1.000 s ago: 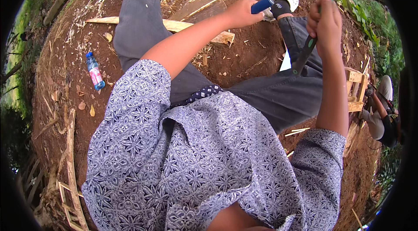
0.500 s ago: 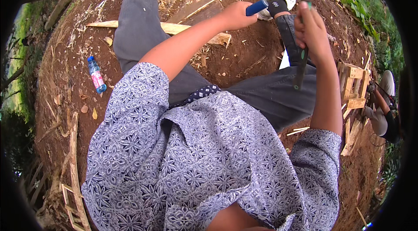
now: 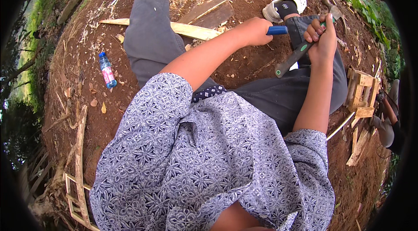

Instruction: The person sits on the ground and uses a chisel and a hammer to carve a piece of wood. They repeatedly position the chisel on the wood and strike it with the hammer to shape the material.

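Note:
My left hand [image 3: 257,33] is closed round a tool whose blue cylindrical handle [image 3: 278,30] sticks out to the right; whatever lies beyond my fist is hidden. In my right hand [image 3: 323,41] is a hammer, its dark handle [image 3: 291,60] with green marks slanting down to the left. The hammer's metal head [image 3: 335,12] shows just above my fingers, close to my right shoe. A gap separates the hammer from the blue handle. Left of my left hand, a long pale pointed piece of wood [image 3: 193,30] lies partly behind my leg and forearm.
A brown wooden plank [image 3: 213,13] lies among shavings between my feet. To the left stands a plastic bottle [image 3: 107,70] on its side on the soil. A small wooden frame [image 3: 362,89] is at the right, near another person [image 3: 385,128]. Wooden slats [image 3: 79,161] lie lower left.
The hammer has tilted, its handle end swinging left and its head right. My left hand with the blue handle has shifted right and slightly down. The whole view has moved a little.

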### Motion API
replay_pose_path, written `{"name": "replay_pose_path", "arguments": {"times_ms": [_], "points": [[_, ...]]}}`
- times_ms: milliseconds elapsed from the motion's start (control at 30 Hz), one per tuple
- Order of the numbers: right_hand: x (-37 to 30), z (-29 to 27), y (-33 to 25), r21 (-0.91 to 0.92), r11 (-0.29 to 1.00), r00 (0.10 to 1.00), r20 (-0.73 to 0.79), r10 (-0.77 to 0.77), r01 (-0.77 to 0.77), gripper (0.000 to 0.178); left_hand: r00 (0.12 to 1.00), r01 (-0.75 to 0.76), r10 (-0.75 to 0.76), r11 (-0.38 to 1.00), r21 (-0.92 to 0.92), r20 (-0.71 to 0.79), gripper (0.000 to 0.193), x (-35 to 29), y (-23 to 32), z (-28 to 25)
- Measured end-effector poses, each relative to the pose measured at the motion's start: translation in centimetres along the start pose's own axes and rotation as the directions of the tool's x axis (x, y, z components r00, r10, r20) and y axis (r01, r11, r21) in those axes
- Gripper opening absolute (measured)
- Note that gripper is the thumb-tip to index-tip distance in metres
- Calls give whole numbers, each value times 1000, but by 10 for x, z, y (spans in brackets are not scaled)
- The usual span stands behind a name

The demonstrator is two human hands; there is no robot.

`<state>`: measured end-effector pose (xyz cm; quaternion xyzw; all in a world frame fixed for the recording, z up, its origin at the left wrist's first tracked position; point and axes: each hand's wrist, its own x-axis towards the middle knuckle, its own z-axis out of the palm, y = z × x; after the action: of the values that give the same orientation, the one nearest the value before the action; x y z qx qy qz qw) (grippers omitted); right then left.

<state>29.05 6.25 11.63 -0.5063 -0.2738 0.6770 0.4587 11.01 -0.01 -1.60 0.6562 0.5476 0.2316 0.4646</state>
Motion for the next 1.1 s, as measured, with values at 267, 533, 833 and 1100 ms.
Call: {"name": "replay_pose_path", "arguments": {"times_ms": [267,533,833,1100], "points": [[-5,22,15,-259,965,994,112,-21,49,34,939,21,-188,867,-498,-288,28,13,-53,-43],[-8,21,16,-275,960,991,135,-14,51,33,958,-118,-207,346,-931,-199,7,4,-88,-89],[-10,25,19,-305,952,997,75,-1,24,30,963,-145,-125,503,-852,-238,26,15,-36,-63],[-6,19,22,-319,947,992,127,5,36,33,970,-69,-123,693,-718,-212,33,12,-28,-52]]}}
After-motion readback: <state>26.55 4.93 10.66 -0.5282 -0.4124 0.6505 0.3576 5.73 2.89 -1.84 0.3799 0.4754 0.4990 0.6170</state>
